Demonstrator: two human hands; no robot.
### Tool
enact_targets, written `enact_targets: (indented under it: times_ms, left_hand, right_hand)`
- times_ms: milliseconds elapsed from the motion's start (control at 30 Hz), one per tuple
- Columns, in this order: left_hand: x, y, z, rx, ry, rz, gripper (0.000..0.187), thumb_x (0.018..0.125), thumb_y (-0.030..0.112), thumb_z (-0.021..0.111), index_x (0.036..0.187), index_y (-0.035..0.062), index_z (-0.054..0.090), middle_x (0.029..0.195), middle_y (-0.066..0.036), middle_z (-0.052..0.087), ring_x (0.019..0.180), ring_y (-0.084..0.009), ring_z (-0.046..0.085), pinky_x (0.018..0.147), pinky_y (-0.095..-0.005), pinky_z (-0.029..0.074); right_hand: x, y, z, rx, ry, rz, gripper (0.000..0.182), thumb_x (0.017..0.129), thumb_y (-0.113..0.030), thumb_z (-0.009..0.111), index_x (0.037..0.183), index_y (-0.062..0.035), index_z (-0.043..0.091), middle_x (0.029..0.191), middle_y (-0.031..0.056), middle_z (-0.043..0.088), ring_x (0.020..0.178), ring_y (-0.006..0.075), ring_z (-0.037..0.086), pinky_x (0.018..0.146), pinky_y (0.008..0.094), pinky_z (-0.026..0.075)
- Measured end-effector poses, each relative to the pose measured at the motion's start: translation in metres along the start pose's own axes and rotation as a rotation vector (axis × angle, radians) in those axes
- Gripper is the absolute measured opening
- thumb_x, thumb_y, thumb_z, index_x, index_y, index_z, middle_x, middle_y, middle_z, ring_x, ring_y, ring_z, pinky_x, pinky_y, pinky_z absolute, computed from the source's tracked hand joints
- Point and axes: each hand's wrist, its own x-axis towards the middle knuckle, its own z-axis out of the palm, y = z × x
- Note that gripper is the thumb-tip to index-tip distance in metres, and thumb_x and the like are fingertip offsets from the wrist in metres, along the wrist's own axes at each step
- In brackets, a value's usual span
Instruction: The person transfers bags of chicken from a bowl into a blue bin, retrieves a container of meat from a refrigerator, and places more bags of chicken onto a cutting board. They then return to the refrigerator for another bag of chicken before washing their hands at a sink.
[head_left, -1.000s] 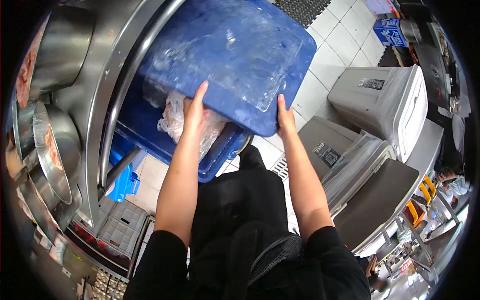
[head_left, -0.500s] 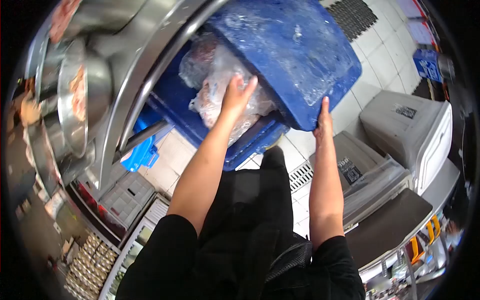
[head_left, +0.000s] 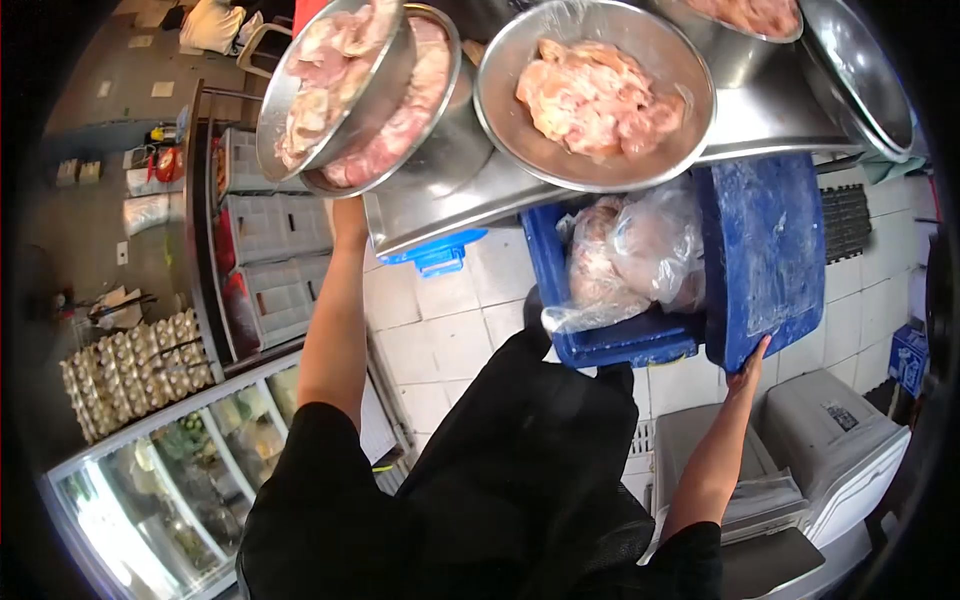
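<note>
My right hand (head_left: 745, 372) grips the lower edge of a blue lid (head_left: 765, 260), which stands tilted over the right side of a blue bin (head_left: 630, 345). Inside that bin lie clear plastic bags of raw meat (head_left: 640, 250). My left hand (head_left: 346, 208) reaches up to a tilted steel bowl (head_left: 266, 130) of raw meat; its fingers are hidden behind the bowls. A second steel bowl (head_left: 452, 60), also with raw meat, sits partly beneath the tilted one. Beside them on the steel table (head_left: 440, 210) rests a wide bowl (head_left: 490, 120) of pale raw meat.
Another meat bowl (head_left: 740, 55) and a large steel basin (head_left: 865, 70) are at the table's right. Grey bins (head_left: 820, 420) stand at lower right. To the left are stacked crates (head_left: 275, 225), egg trays (head_left: 130, 370) and a glass-topped chiller (head_left: 180, 470). A blue plastic piece (head_left: 437, 255) hangs under the table.
My left hand has left the bagged meat in the bin and moved left to the steel bowls. My right hand still holds the lid. The view has turned left.
</note>
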Motion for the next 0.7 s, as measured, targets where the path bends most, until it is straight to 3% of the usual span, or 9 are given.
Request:
enact_targets:
  times_ms: [67,100,133,167,333,533,567,667,700]
  left_hand:
    - [0.024,0.001,0.02,-0.125,-0.001,-0.043,0.033,0.088,0.02,0.055,0.113,-0.0015,0.052,0.107,-0.016,0.056,0.097,-0.0212,0.052,0.085,-0.0325,0.041]
    - [0.004,-0.012,0.0,-0.247,-0.036,-0.044,0.033,0.088,0.021,0.055,0.113,-0.0011,0.053,0.105,-0.015,0.056,0.096,-0.0208,0.052,0.083,-0.0319,0.041]
    - [0.014,-0.01,0.008,-0.371,-0.094,-0.047,0.032,0.088,0.021,0.055,0.112,-0.0008,0.053,0.104,-0.014,0.056,0.094,-0.0205,0.052,0.082,-0.0313,0.041]
    - [0.019,-0.014,0.011,-0.487,-0.159,-0.046,0.032,0.088,0.022,0.055,0.111,-0.0004,0.053,0.102,-0.014,0.056,0.092,-0.0201,0.052,0.081,-0.0307,0.041]
    - [0.03,0.027,0.028,-0.756,-0.363,-0.104,0.03,0.087,0.024,0.056,0.106,0.0013,0.055,0.095,-0.011,0.057,0.084,-0.0182,0.052,0.076,-0.0277,0.041]
    - [0.108,-0.021,0.038,-0.785,-0.421,-0.245,0.028,0.085,0.027,0.057,0.101,0.0034,0.057,0.086,-0.007,0.057,0.075,-0.016,0.052,0.069,-0.0242,0.041]
    - [0.106,-0.021,0.036,-0.78,-0.428,-0.273,0.028,0.085,0.027,0.058,0.1,0.0037,0.058,0.085,-0.006,0.057,0.073,-0.0156,0.052,0.068,-0.0236,0.041]
    - [0.094,0.007,0.027,-0.767,-0.446,-0.366,0.027,0.084,0.029,0.058,0.098,0.0048,0.059,0.08,-0.004,0.057,0.068,-0.0145,0.052,0.064,-0.0218,0.041]
    - [0.08,0.027,0.02,-0.766,-0.456,-0.392,0.027,0.084,0.029,0.058,0.097,0.0051,0.059,0.079,-0.004,0.057,0.067,-0.0142,0.052,0.063,-0.0212,0.041]
  right_hand:
    - [0.0,-0.002,-0.012,-0.06,-0.27,-0.053,0.087,0.083,-0.066,0.046,0.139,-0.0021,0.029,0.141,0.0137,0.037,0.121,0.0291,0.045,0.101,0.0429,0.038]
    - [-0.01,-0.003,-0.003,-0.171,-0.134,-0.151,0.087,0.082,-0.067,0.046,0.138,-0.0017,0.03,0.135,0.0156,0.042,0.121,0.0283,0.045,0.101,0.0432,0.038]
    - [0.06,0.027,-0.069,-0.224,-0.078,-0.18,0.093,0.079,-0.069,0.049,0.138,0.0004,0.028,0.135,0.017,0.041,0.122,0.0282,0.044,0.102,0.044,0.036]
    - [0.051,0.027,-0.056,-0.234,0.092,-0.207,0.099,0.076,-0.071,0.052,0.138,0.0022,0.028,0.136,0.0174,0.04,0.122,0.0291,0.044,0.103,0.0456,0.035]
    - [0.001,0.01,-0.004,0.036,0.087,-0.09,0.086,0.077,-0.063,0.059,0.131,0.0011,0.04,0.123,0.0166,0.055,0.109,0.0293,0.056,0.096,0.0446,0.043]
    - [-0.005,0.008,0.004,0.068,0.129,-0.14,0.073,0.085,-0.052,0.058,0.133,-0.0001,0.038,0.123,0.0154,0.055,0.106,0.0281,0.057,0.091,0.0409,0.046]
    - [-0.015,0.005,0.012,0.035,0.142,-0.186,0.081,0.081,-0.059,0.058,0.131,0.0021,0.039,0.12,0.0189,0.056,0.107,0.0289,0.057,0.094,0.0424,0.044]
    - [-0.001,0.012,0.003,0.042,0.113,-0.208,0.079,0.082,-0.057,0.058,0.131,0.0019,0.039,0.119,0.0184,0.056,0.107,0.0287,0.058,0.093,0.042,0.045]
    - [-0.006,0.008,0.007,0.053,0.163,-0.232,0.07,0.085,-0.048,0.059,0.133,0.0001,0.038,0.122,0.0154,0.055,0.105,0.0281,0.057,0.091,0.0391,0.045]
